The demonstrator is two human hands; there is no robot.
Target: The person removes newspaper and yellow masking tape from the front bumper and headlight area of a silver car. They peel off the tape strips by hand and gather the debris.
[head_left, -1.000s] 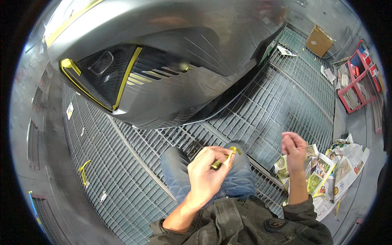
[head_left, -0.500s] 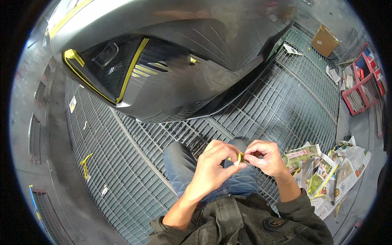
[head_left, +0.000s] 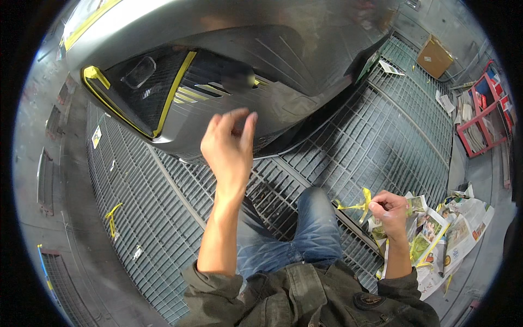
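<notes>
My left hand (head_left: pixel 227 150) is raised in front of the dark grey car bumper (head_left: pixel 229 131). Its fingers are bent, the thumb stands a little apart from them, and nothing shows in its grasp. Between thumb and fingers, my right hand (head_left: pixel 391 212) pinches a crumpled strip of yellow masking tape (head_left: pixel 364 204) at the lower right, beside the newspaper pile. More yellow tape (head_left: pixel 175 94) frames the dark headlight area (head_left: pixel 140 82) on the car. Short yellow pieces (head_left: pixel 190 94) lie in the slots right of it, nearest my left hand.
A metal floor grating (head_left: pixel 348 144) surrounds the car. Crumpled newspaper sheets (head_left: pixel 463 231) lie at right. Farther back are a red rack (head_left: pixel 482 131) with papers and a cardboard box (head_left: pixel 434 57). A scrap of yellow tape (head_left: pixel 113 219) lies on the grating at left.
My hands have parted from in front of my knees. The left has moved up toward the bumper; the right has gone right with the yellow tape, toward the newspaper.
</notes>
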